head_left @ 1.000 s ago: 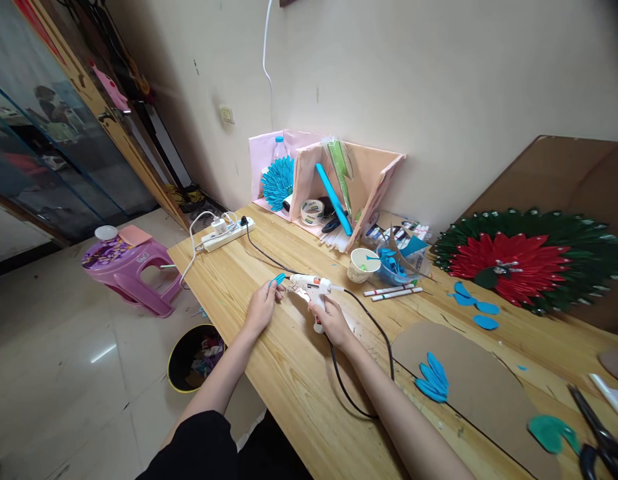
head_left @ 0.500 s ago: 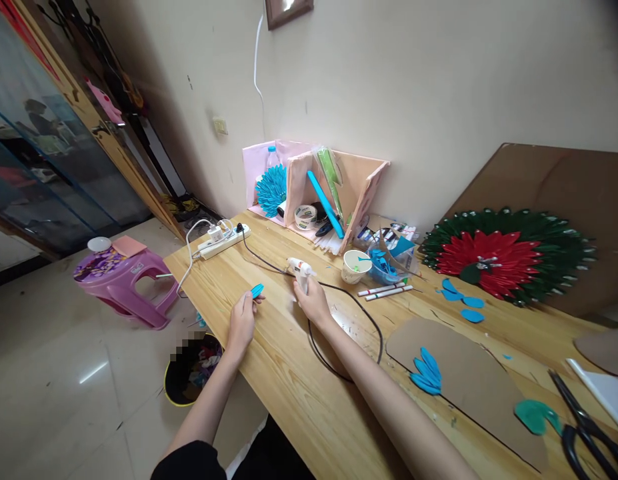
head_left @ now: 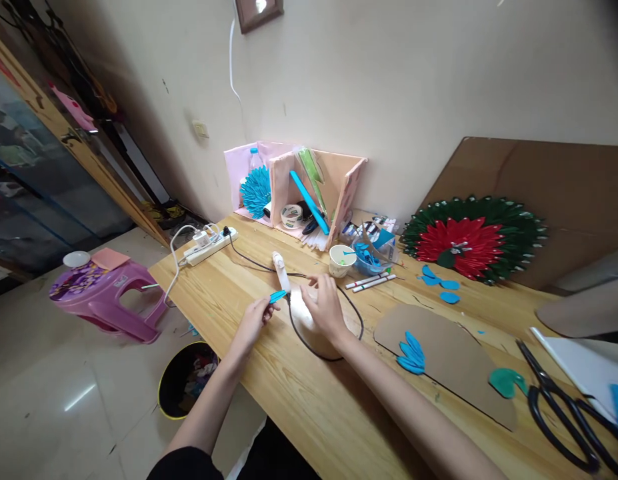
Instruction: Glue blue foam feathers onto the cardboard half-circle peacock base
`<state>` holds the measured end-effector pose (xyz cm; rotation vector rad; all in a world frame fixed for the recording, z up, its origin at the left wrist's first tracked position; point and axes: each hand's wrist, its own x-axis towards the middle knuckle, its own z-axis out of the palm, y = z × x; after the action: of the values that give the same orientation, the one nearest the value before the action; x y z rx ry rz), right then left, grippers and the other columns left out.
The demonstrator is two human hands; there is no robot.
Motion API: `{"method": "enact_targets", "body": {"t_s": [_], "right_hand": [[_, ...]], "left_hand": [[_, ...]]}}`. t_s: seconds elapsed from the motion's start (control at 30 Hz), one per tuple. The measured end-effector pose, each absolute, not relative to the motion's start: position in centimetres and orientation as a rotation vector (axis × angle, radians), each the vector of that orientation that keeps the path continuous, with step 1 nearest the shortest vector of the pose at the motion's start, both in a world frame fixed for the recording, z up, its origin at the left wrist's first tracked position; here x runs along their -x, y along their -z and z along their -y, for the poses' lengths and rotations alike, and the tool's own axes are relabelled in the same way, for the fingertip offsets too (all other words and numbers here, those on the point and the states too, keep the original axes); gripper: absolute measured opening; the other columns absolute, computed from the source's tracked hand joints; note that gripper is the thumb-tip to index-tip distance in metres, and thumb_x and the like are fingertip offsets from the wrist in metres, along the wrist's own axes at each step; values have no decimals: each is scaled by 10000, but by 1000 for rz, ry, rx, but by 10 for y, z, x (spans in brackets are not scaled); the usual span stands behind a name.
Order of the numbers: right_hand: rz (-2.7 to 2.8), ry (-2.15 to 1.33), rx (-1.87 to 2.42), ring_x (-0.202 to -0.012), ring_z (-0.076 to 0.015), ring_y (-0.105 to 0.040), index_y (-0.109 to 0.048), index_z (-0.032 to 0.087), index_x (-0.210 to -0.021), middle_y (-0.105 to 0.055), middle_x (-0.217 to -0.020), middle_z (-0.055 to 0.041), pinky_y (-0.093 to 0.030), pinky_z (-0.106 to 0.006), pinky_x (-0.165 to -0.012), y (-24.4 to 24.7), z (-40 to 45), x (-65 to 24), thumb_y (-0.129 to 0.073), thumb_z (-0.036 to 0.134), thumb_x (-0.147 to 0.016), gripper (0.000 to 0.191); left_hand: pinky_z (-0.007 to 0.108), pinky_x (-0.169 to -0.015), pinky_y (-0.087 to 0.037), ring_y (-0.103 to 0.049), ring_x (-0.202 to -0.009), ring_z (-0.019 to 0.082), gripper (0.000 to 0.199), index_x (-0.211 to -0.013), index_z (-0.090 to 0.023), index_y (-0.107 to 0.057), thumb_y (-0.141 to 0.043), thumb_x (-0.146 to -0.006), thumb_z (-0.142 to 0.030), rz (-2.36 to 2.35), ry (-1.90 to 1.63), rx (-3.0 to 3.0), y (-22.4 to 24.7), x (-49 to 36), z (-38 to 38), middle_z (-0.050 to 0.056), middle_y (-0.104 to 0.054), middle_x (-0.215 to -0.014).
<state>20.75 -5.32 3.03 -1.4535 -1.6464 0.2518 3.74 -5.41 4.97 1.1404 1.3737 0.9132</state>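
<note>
My left hand [head_left: 255, 321] pinches a small blue petal [head_left: 277, 297] over the wooden table. Just right of it, my right hand [head_left: 327, 308] has its fingers apart and nothing between them. The white glue gun [head_left: 281, 272] lies on the table beyond both hands, its black cord looping around near my right hand. Farther right, several blue petals [head_left: 413, 355] are fanned out at the edge of a cut cardboard piece [head_left: 443, 360]. A green curved shape [head_left: 506, 383] rests at that cardboard's right part.
Behind are a paper cup [head_left: 341, 261], a tub of blue scraps [head_left: 371, 257] and two markers [head_left: 371, 283]. Black scissors [head_left: 563, 407] lie at the right. A power strip [head_left: 211, 246] sits at the left corner, above a pink stool [head_left: 119, 300] and bin [head_left: 173, 380].
My right hand has let go of the glue gun, which now lies on the table. My left hand has moved right with the petal. The view has shifted right.
</note>
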Motion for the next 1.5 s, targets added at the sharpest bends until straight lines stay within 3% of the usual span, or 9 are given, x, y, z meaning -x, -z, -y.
{"method": "enact_targets", "body": {"t_s": [0.13, 0.33, 0.5, 0.6, 0.77, 1.0, 1.13, 1.27, 1.5], "right_hand": [[1758, -30, 1317, -816, -205, -477, -588, 197, -905, -543, -842, -65, -408, -335, -744, -53, 97, -238, -507, 227, -835, 111], [1934, 256, 1438, -783, -220, -444, -638, 215, -857, -557, -817, -84, -384, -329, -682, -50, 118, -265, -475, 173, -846, 168], [1900, 310, 1541, -774, -218, -438, -636, 211, -808, -560, -792, -79, -377, -328, -696, -42, 131, -285, -469, 150, -847, 182], [1776, 193, 1593, -788, -215, -450, -632, 198, -813, -556, -793, -72, -386, -328, -702, -45, 142, -295, -512, 163, -825, 126], [1460, -182, 1633, -821, -192, -480, -632, 206, -797, -537, -780, -32, -410, -306, -731, -51, 158, -316, -601, 156, -758, 70], [1334, -385, 1664, -781, -174, -499, -649, 224, -752, -535, -731, -4, -405, -289, -695, -55, 174, -343, -649, 223, -723, 30], [1227, -368, 1672, -779, -166, -527, -621, 211, -929, -574, -852, -36, -433, -292, -705, -55, 188, -378, -588, 301, -773, 184], [1062, -212, 1915, -770, -191, -550, -603, 187, -890, -591, -894, -67, -454, -337, -722, -37, 213, -433, -552, 346, -774, 204], [1228, -44, 2205, -1144, -317, -437, -501, 176, -1151, -529, -1166, -143, -358, -469, -948, 4, 242, -471, -662, 440, -679, 565]], "left_hand": [[232, -448, -243, -341, -444, 93, 417, -516, -169, -534, -460, -714, -529, -1291, -842, -1261, -44, -73, 58, -33, -394, -465], [261, -487, -270, -332, -461, 115, 407, -467, -200, -398, -392, -783, -458, -1134, -750, -1424, -39, -131, 72, -42, -329, -452], [264, -509, -299, -359, -473, 119, 417, -465, -200, -390, -370, -813, -429, -1068, -646, -1481, -40, -160, 81, -37, -353, -455], [256, -533, -334, -434, -536, 131, 410, -541, -188, -479, -379, -831, -461, -1110, -620, -1605, -46, -165, 85, -17, -459, -528], [240, -594, -415, -543, -711, 140, 290, -951, -199, -590, -599, -749, -406, -963, -716, -1945, -61, -170, 83, 43, -596, -933], [258, -607, -419, -559, -707, 165, 204, -806, -209, -675, -537, -806, -359, -741, -643, -2133, -69, -198, 84, 40, -643, -763], [262, -619, -420, -572, -708, 170, 219, -768, -182, -674, -565, -777, -372, -756, -630, -2013, -66, -220, 79, 45, -664, -777], [265, -621, -433, -584, -690, 175, 246, -718, -148, -661, -620, -698, -390, -752, -497, -1778, -53, -255, 62, 49, -661, -732], [308, -697, -446, -587, -726, 195, 186, -663, -156, -632, -600, -703, -335, -695, -480, -1850, -26, -296, 46, 51, -643, -705]]}}
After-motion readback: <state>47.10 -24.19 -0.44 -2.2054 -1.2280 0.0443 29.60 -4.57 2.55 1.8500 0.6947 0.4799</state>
